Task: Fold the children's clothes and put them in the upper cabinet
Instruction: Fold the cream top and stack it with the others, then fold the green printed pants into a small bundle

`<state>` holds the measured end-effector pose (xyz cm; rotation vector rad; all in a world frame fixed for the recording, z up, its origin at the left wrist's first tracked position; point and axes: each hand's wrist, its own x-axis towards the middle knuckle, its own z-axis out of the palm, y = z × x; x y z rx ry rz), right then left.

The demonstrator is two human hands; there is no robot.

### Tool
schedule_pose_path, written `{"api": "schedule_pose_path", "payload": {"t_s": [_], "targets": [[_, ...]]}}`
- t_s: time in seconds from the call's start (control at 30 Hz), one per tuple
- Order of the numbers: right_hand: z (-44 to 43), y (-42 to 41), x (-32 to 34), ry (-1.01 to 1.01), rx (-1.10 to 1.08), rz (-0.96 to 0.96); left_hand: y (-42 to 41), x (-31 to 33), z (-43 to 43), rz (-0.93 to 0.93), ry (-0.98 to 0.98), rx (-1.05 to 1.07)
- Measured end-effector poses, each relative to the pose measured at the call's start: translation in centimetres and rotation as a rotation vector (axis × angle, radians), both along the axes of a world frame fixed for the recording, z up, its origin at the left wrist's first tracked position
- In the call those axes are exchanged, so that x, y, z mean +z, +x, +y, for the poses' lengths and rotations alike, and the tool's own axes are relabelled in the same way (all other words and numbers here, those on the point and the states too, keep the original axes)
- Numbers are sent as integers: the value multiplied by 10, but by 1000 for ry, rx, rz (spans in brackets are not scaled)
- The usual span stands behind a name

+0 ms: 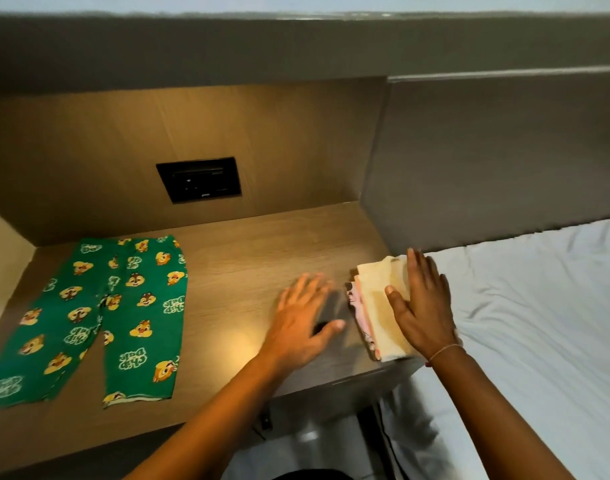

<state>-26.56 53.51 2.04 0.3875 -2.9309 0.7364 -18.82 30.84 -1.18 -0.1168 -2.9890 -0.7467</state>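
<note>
The green cotton children's trousers (89,317) lie spread flat on the wood-grain desk surface (248,237), well to the left of the left hand's fingertips. The print shows yellow-and-brown cartoon chipmunk faces and white lettering that reads "Chip Dale", seen upside down.

The left hand (302,318) is flat and palm-down over bare desk, its fingers (308,284) spread and gripping nothing; motion blur prevents confirming contact with the surface. The right hand (423,306) lies palm-down on the stack of folded cream and pink children's garments (374,308), its fingers (423,268) extended and open, pressing rather than clasping. The stack sits at the desk's right edge, between the two thumbs, with its pink layers protruding toward the left hand.

Beyond the fingertips, a black rectangular socket panel (198,179) is recessed in the back wall; its markings are unreadable. A white bed sheet (539,306) lies right of the right hand.
</note>
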Motion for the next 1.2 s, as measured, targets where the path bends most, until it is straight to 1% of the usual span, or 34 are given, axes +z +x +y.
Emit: {"api": "schedule_pose_path", "payload": {"t_s": [0.07, 0.13, 0.17, 0.23, 0.27, 0.33, 0.43, 0.47, 0.53, 0.6, 0.7, 0.8, 0.83, 0.9, 0.97, 1.03, 1.07, 1.1, 1.2], "targets": [[-33, 11, 11, -116, 73, 129, 37, 0, -40, 84, -27, 200], [-74, 23, 10, -185, 234, 125, 80, -3, -82, 147, -100, 429], [-95, 28, 6, -178, 321, 108, 100, -5, -101, 127, -143, 534], [-138, 35, -6, -116, 491, 36, 133, -11, -130, 4, -227, 687], [-161, 35, -12, -73, 574, -4, 147, -15, -140, -42, -258, 737], [-209, 34, -23, 33, 719, -23, 171, -20, -153, -45, -257, 788], [-270, 29, -34, 140, 856, 23, 193, -20, -159, 31, -192, 776], [-286, 26, -36, 177, 886, 43, 199, -19, -160, 62, -142, 767], [-313, 18, -38, 248, 935, 82, 209, -13, -162, 127, 55, 745], [-334, 14, -39, 303, 985, 133, 223, -2, -167, 183, 274, 771], [-355, 15, -39, 314, 988, 196, 241, 17, -181, 244, 432, 792], [-357, 16, -39, 264, 886, 205, 250, 38, -200, 283, 432, 755], [-354, 18, -37, 186, 842, 173, 251, 45, -207, 289, 454, 777], [-341, 23, -25, -117, 758, 73, 253, 60, -221, 322, 489, 853], [-324, 27, -2, -397, 737, 45, 254, 75, -238, 402, 468, 906], [-308, 27, 22, -532, 747, 43, 252, 88, -258, 479, 442, 946], [-303, 25, 34, -533, 743, 57, 245, 92, -270, 493, 413, 963], [-300, 22, 43, -484, 725, 61, 234, 95, -281, 480, 382, 973], [-308, 7, 59, -172, 645, 14, 179, 94, -316, 329, 328, 991]]}}
